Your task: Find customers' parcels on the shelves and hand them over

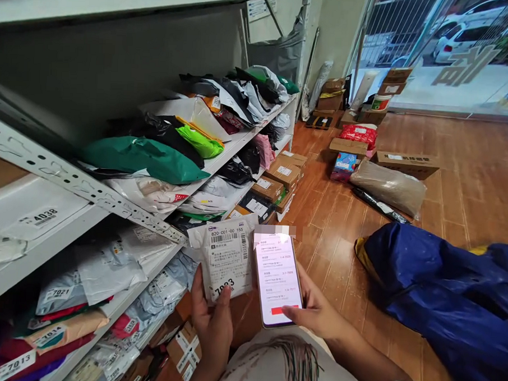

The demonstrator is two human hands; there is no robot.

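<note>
My left hand (212, 318) grips a small white parcel (229, 262) by its lower edge, thumb across the front. Its label faces me, with a barcode, the print "820-C01-00 155" and a large number partly covered by my thumb. Just to the right, my right hand (316, 311) is closed round a smartphone (278, 281), thumb over the red button low on its lit screen. The screen lists several text entries. Parcel and phone are held side by side above my lap, their edges close together.
White metal shelves (234, 156) along the left hold many bagged parcels, such as a green one (146, 159). Cardboard boxes (282, 172) stand on the floor by the shelf end. More packages and a blue tarpaulin-like sack (435, 288) lie on the wooden floor (469, 166) at right.
</note>
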